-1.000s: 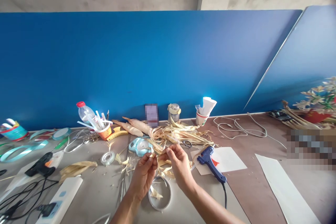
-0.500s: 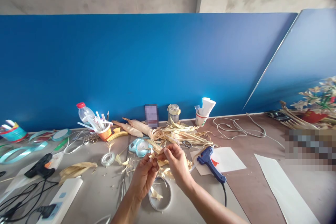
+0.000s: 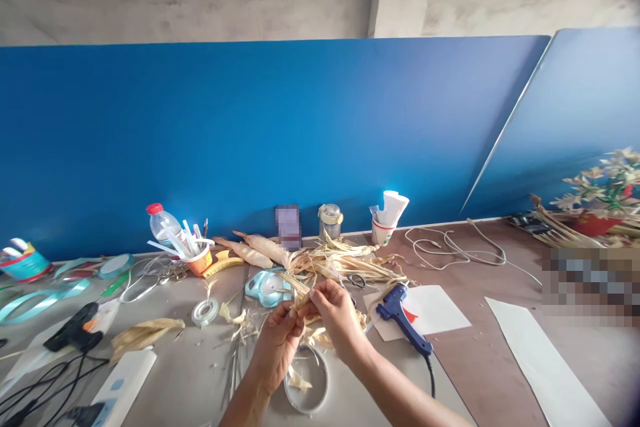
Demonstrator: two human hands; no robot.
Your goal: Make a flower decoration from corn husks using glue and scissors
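Head view: left hand and right hand are both pinched shut on a husk strip, held over the table just in front of the husk pile. There is open surface to the right past the glue gun, clutter on the left. Orange cup holds white sticks, paper cup holds rolled paper (jar contents unreadable). Versus a second ago, fingertips are closer together, same spot.

On the table: husk pile far centre, blue glue gun right, black glue gun near left.
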